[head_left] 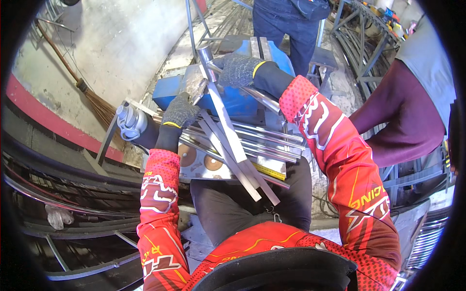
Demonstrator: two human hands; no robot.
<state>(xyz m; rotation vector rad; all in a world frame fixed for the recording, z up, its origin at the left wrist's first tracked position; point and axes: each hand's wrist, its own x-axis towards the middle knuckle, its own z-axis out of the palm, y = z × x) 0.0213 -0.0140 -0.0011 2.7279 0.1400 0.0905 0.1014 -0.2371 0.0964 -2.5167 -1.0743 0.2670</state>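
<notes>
Where the square steel tube (224,116) lies slanted across the blue machine (233,99), your right hand (239,69) has its gloved fingers closed around the upper end; your left hand (179,110) presses flat, fingers together, on the bars beside it. Judgement: rigid, fairly heavy, smooth and likely slippery; grip near mid-length. More steel bars (264,140) lie stacked underneath, a broom (92,99) well off left.
</notes>
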